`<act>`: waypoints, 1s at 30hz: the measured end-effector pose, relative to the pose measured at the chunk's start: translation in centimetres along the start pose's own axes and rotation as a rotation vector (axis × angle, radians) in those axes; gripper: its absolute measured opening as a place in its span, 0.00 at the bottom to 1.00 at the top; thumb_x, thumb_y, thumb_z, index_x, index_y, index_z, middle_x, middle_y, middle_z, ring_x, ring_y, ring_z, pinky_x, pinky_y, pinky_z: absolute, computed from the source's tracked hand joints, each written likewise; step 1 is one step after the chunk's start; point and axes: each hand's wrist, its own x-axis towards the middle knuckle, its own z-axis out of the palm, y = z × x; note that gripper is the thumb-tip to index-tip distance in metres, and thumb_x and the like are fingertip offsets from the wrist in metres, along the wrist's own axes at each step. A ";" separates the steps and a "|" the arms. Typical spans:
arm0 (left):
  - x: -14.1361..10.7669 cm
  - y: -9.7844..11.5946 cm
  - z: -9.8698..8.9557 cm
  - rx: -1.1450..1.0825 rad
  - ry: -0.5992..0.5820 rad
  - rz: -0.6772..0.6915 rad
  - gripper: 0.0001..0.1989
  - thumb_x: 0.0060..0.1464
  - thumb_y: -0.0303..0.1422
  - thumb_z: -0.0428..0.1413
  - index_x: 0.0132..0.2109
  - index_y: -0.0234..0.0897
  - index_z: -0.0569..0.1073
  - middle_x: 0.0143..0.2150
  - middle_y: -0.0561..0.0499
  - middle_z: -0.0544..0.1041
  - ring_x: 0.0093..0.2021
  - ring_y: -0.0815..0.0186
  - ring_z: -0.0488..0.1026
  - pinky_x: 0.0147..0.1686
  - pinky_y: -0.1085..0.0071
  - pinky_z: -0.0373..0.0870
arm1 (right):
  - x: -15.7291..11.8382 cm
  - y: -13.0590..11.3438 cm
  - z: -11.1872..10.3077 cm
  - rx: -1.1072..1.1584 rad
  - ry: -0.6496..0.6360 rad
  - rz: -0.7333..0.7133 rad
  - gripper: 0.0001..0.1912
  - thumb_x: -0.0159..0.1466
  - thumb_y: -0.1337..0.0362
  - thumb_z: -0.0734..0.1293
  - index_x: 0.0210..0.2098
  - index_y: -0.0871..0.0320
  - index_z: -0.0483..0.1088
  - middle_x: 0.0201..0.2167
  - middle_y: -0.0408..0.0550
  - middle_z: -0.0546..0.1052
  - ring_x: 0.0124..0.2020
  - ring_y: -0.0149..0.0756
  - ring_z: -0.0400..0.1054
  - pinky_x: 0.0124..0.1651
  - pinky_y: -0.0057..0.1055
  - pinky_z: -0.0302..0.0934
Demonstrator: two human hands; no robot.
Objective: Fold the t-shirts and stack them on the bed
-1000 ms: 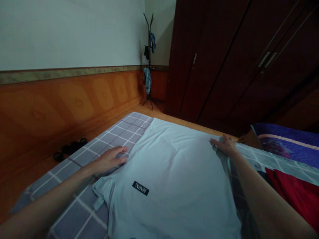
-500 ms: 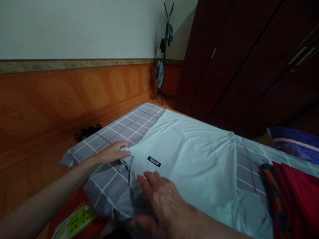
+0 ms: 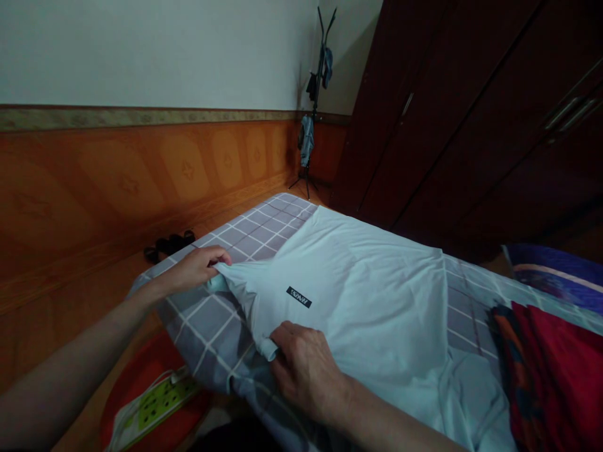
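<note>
A pale mint shirt [image 3: 372, 282] with a small black label [image 3: 299, 297] lies spread over a grey checked bed [image 3: 202, 326]. My left hand [image 3: 200, 269] pinches a corner of the shirt at its left side and pulls the cloth out to the left. Nearer to me, my right hand [image 3: 304, 361] is closed on the shirt's near edge, below the label, its fingertips partly hidden. Cloth is gathered in folds between the two hands.
Folded red and dark clothes [image 3: 560, 364] lie at the right. On the left floor are a red stool [image 3: 127, 376] with a green power strip [image 3: 164, 402] and dark shoes [image 3: 169, 243]. A coat rack [image 3: 319, 75] stands by the wardrobe [image 3: 452, 125].
My left hand has moved left and slightly up, stretching the shirt's corner. My right hand, open before, has closed on the near edge. The view has shifted slightly.
</note>
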 end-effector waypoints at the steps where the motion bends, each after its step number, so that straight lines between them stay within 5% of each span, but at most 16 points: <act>1: -0.1 -0.5 0.0 0.127 0.045 0.018 0.11 0.45 0.27 0.48 0.37 0.37 0.71 0.36 0.51 0.73 0.37 0.62 0.70 0.38 0.69 0.65 | 0.0 -0.1 0.0 0.015 -0.004 0.009 0.06 0.55 0.71 0.60 0.31 0.57 0.65 0.30 0.45 0.73 0.30 0.33 0.66 0.29 0.30 0.48; 7: -0.9 -1.6 1.7 0.512 0.166 0.168 0.14 0.52 0.21 0.43 0.37 0.37 0.71 0.38 0.48 0.69 0.40 0.61 0.68 0.40 0.67 0.63 | -0.4 -0.7 0.7 0.065 -0.099 -0.053 0.05 0.53 0.69 0.59 0.30 0.57 0.65 0.29 0.46 0.74 0.28 0.33 0.65 0.27 0.30 0.44; 10: -1.3 -1.1 2.5 0.486 0.189 0.221 0.13 0.52 0.22 0.45 0.40 0.37 0.70 0.42 0.47 0.69 0.43 0.61 0.67 0.44 0.66 0.63 | -0.8 -0.4 0.7 0.145 -0.074 -0.067 0.03 0.51 0.69 0.60 0.26 0.57 0.63 0.27 0.45 0.72 0.25 0.30 0.62 0.27 0.29 0.43; 14: -0.8 -0.7 4.2 0.340 0.070 0.297 0.26 0.47 0.24 0.50 0.56 0.37 0.63 0.53 0.46 0.67 0.52 0.60 0.64 0.51 0.66 0.62 | -1.0 0.3 0.8 0.329 0.019 0.057 0.07 0.49 0.71 0.59 0.21 0.57 0.54 0.19 0.39 0.64 0.21 0.27 0.55 0.25 0.28 0.40; 17: -0.3 -0.5 4.8 0.338 0.136 0.269 0.17 0.52 0.25 0.47 0.49 0.36 0.69 0.47 0.47 0.71 0.47 0.61 0.67 0.48 0.66 0.64 | -0.6 0.8 1.2 0.467 0.099 0.107 0.08 0.50 0.72 0.58 0.20 0.56 0.51 0.17 0.38 0.59 0.21 0.26 0.53 0.25 0.27 0.40; 21: -0.3 -0.3 2.4 0.442 0.278 0.202 0.14 0.56 0.26 0.44 0.42 0.37 0.73 0.42 0.47 0.72 0.44 0.61 0.69 0.46 0.66 0.64 | -0.5 1.2 1.7 0.496 0.140 0.044 0.07 0.50 0.72 0.58 0.21 0.57 0.53 0.20 0.38 0.62 0.23 0.26 0.55 0.26 0.25 0.43; 26: 1.0 -0.5 -0.9 0.542 -0.084 0.006 0.15 0.48 0.23 0.47 0.37 0.39 0.76 0.39 0.48 0.76 0.41 0.59 0.73 0.42 0.66 0.66 | -0.7 1.4 3.0 0.286 0.088 -0.065 0.04 0.48 0.70 0.60 0.25 0.57 0.61 0.26 0.42 0.68 0.26 0.30 0.59 0.27 0.27 0.45; 30: 5.0 0.4 1.6 0.339 -0.006 0.065 0.17 0.54 0.28 0.45 0.47 0.39 0.74 0.46 0.48 0.76 0.46 0.61 0.72 0.46 0.69 0.64 | -0.6 1.7 5.1 0.154 0.020 -0.165 0.05 0.52 0.67 0.63 0.31 0.55 0.65 0.31 0.43 0.70 0.30 0.33 0.61 0.29 0.28 0.48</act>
